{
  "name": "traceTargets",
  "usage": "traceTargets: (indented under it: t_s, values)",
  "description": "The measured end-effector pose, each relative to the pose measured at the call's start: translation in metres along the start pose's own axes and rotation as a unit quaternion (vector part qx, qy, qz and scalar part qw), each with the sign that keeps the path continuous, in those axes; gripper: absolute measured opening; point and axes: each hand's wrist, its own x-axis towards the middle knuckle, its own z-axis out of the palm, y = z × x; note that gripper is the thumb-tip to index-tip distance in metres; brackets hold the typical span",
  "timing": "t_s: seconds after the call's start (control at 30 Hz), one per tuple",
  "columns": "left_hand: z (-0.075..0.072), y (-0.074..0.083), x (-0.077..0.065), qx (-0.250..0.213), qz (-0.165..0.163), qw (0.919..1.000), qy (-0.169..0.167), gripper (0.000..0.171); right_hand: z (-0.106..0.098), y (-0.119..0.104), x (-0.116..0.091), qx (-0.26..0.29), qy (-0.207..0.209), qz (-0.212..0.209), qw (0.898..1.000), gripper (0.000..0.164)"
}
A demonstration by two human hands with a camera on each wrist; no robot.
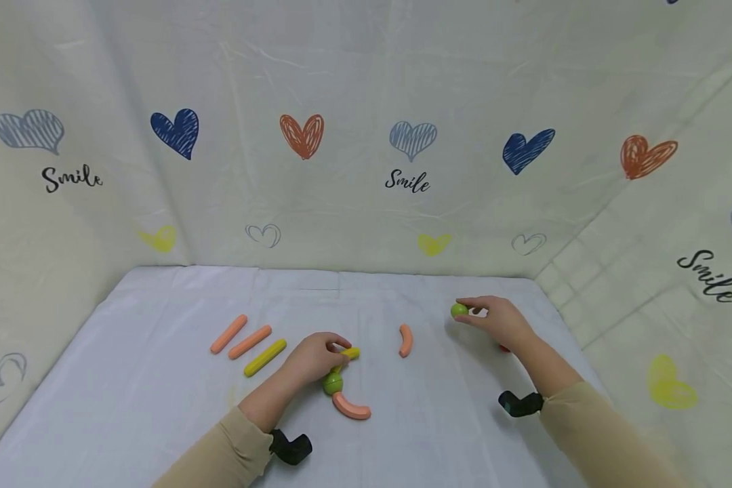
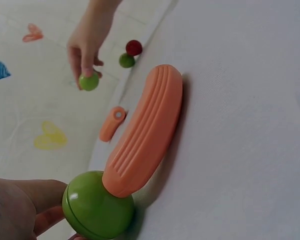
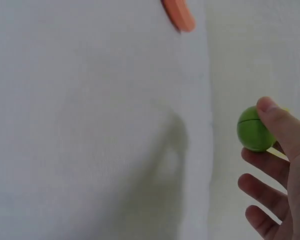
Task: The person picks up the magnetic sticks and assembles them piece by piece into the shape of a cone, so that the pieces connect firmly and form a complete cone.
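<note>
My left hand (image 1: 317, 357) curls its fingers and thumb round a yellow piece (image 1: 352, 353), which is partly hidden by them. The yellow piece leads down to a green ball (image 1: 333, 385), from which a curved orange stick (image 1: 352, 408) extends along the table. Close up in the left wrist view, the ball (image 2: 97, 207) meets the end of the ridged orange stick (image 2: 147, 130). Above the table's far right part, my right hand (image 1: 503, 324) pinches another green ball (image 1: 459, 310) between thumb and fingers. In the right wrist view its other fingers (image 3: 262, 192) spread below that ball (image 3: 254, 131).
Two straight orange sticks (image 1: 228, 334) (image 1: 250, 342) and a yellow stick (image 1: 265, 358) lie to the left. A short curved orange stick (image 1: 406, 340) lies between the hands. A red ball (image 2: 134, 47) and a green one (image 2: 126, 60) sit near the right forearm. Cloth walls surround the table.
</note>
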Motion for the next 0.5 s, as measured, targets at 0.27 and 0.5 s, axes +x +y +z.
traceTargets:
  t_s: [0.27,0.5]
  values:
    - [0.002,-0.001,0.0,-0.01,-0.003,0.9999,0.0,0.023,0.028,-0.05,-0.003,0.011,-0.033,-0.05,0.998,0.049]
    - [0.001,0.001,-0.001,-0.002,-0.008,0.9999,0.01,0.023,0.057,-0.086,-0.002,0.047,-0.07,-0.099,0.991,0.046]
